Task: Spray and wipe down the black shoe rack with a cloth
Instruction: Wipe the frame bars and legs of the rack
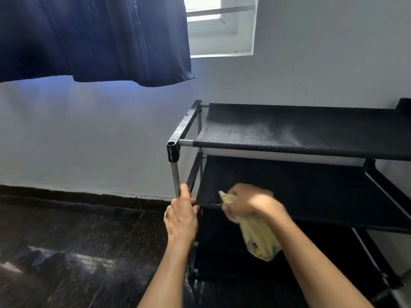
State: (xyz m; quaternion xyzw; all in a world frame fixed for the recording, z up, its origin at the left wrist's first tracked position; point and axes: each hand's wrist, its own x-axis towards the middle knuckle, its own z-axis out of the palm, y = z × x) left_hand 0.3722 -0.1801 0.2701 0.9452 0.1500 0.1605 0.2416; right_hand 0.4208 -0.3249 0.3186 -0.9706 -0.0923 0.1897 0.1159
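a dark blue curtain [93, 38] hangs beside a window [220, 27] in the white wall [89, 134], above a black speckled floor [77, 241]

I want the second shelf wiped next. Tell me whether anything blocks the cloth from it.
Nothing visible does. The right hand grips the yellow cloth at the front edge of the second shelf, whose fabric shows bare. The top shelf sits well above it. The left hand holds the corner post, off to the side.
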